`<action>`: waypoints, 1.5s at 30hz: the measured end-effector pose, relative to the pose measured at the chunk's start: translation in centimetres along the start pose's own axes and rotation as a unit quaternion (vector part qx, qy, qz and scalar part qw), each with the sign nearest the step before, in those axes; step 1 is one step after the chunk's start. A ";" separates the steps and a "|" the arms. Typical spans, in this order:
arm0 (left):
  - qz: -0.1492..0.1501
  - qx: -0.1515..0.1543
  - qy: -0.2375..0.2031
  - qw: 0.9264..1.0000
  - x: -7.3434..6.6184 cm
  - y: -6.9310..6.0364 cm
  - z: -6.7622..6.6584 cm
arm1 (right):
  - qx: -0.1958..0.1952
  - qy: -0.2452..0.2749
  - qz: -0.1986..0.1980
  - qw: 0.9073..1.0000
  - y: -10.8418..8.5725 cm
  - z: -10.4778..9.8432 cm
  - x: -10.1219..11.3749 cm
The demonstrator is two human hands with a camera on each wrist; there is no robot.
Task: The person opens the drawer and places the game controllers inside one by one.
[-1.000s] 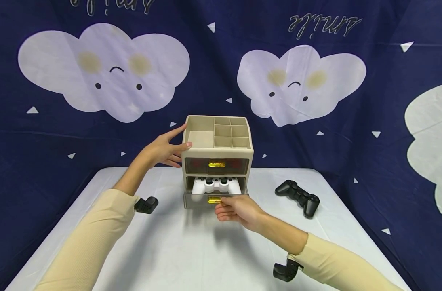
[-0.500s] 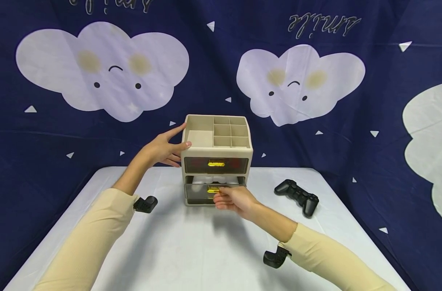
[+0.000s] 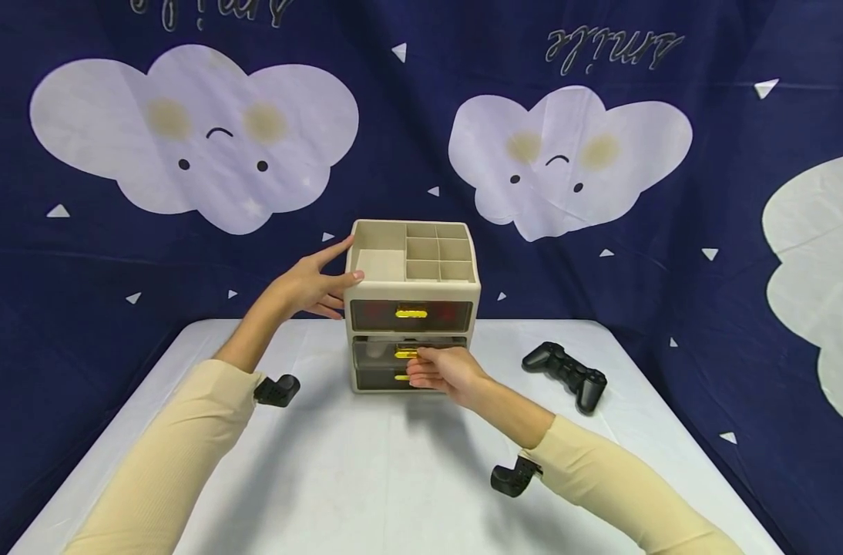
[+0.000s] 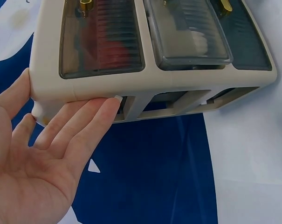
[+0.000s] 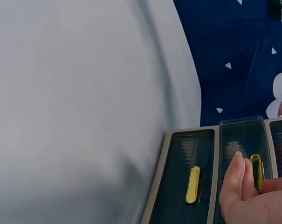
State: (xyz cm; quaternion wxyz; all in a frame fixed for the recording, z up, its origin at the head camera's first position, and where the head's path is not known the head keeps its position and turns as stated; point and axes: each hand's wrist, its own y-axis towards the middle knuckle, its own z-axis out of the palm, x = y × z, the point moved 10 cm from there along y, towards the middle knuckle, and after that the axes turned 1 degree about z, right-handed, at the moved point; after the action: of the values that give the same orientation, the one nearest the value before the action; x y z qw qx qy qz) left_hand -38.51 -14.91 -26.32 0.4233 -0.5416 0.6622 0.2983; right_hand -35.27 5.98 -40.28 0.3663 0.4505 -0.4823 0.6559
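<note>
A beige drawer organizer [image 3: 413, 290] with dark see-through drawers stands at the table's back. The left hand [image 3: 310, 287] rests on its left side, fingers straight and spread, thumb on the front top edge; in the left wrist view the left hand [image 4: 52, 154] lies along the side wall. The right hand [image 3: 452, 374] pinches the gold handle [image 3: 405, 351] of the middle drawer. That drawer [image 4: 189, 37] juts out slightly in the left wrist view. In the right wrist view the right hand [image 5: 255, 200] has its fingers and thumb either side of the gold handle [image 5: 257, 172].
A black game controller [image 3: 565, 375] lies on the white table [image 3: 366, 478] to the right of the organizer. Behind hangs a dark blue cloth [image 3: 408, 154] with clouds and triangles. The organizer's top has several open compartments [image 3: 438, 250].
The middle drawer has slid inward with the right hand on its handle, from well out to nearly flush. The white controller inside has gone from clear view. The left hand has stayed put.
</note>
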 end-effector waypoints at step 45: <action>0.010 0.008 -0.010 1.000 0.0 -0.1 0.0 | -0.049 -0.149 -0.063 0.986 0.6 -2.4 -2.2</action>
State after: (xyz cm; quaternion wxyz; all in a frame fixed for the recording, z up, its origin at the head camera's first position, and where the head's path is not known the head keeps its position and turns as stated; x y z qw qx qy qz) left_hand -38.45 -14.89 -26.30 0.4317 -0.5286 0.6654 0.3024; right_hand -35.70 7.99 -42.88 0.3527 0.5545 -0.5332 0.5328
